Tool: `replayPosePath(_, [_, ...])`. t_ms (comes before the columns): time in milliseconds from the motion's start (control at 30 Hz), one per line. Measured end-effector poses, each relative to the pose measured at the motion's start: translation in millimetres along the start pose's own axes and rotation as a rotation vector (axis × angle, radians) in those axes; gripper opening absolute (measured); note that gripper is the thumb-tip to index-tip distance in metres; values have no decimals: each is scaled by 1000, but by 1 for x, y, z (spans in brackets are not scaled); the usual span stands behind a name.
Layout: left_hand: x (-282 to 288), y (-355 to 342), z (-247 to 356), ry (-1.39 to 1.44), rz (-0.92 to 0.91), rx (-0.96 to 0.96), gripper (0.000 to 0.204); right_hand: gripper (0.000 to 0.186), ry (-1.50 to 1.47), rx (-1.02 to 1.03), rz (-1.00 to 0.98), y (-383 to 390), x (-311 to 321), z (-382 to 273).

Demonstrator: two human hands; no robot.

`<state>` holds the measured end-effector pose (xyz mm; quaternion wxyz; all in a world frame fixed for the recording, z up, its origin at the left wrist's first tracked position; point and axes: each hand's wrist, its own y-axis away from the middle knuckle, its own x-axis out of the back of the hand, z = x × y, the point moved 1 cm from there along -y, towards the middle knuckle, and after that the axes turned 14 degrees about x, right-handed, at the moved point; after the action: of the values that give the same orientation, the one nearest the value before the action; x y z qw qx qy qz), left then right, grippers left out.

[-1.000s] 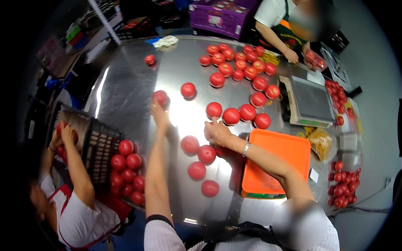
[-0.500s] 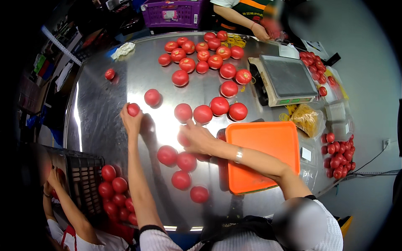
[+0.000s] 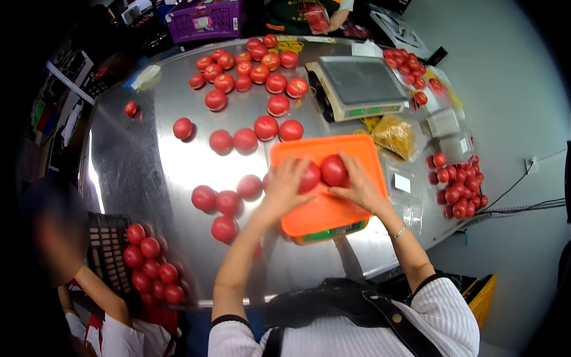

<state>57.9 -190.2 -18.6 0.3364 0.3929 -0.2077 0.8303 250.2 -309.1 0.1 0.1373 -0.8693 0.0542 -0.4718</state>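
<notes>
Two red tomatoes are side by side at an orange tray [image 3: 291,152] that rests on a scale with a lit green display [image 3: 336,231]. Around the left tomato [image 3: 309,177] curves my left hand [image 3: 284,189], fingers bent over its left side. My right hand [image 3: 364,191] holds the right tomato [image 3: 334,170] from its right side, thumb below it and fingers along the top. Whether the tomatoes touch the tray bottom is hard to tell. Several loose tomatoes [image 3: 228,203] lie on the metal table [image 3: 160,238] left of my left forearm.
Behind the tray stands a second scale [image 3: 357,83], near a bag of yellow bands [image 3: 395,135]. More tomatoes [image 3: 225,82] spread across the far table. Clear plastic boxes [image 3: 455,146] sit at right. A co-worker's arm [image 3: 104,294] is by the black crate [image 3: 110,250]; another person [image 3: 303,16] stands opposite.
Both hands have come over the orange tray, the left moving right with its tomato, the right moving from the loose tomatoes. The bare tray now has two tomatoes at it. The view has shifted.
</notes>
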Motion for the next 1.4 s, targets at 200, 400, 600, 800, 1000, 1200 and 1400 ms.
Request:
replayPosePath(200, [58, 100, -73, 555, 453, 553, 65, 62, -41, -267, 415, 81, 44, 16])
replayPosePath(400, [56, 253, -119, 442, 716, 889, 53, 38, -170, -395, 595, 163, 48, 33])
replayPosePath(600, [-8, 301, -110, 446, 634, 922, 54, 34, -248, -346, 564, 178, 50, 39])
replayPosePath(800, [-48, 258, -62, 546, 534, 994, 68, 32, -281, -250, 472, 161, 52, 31])
replayPosePath(1000, [-88, 219, -57, 236, 608, 872, 92, 47, -153, 5, 219, 97, 34, 20])
replayPosePath(1200, [-63, 208, -76, 472, 622, 942, 74, 71, 60, 194, 101, 39, -10, 5])
replayPosePath(1400, [3, 152, -151, 18, 902, 894, 79, 72, 115, 116, 53, 4, -27, 7])
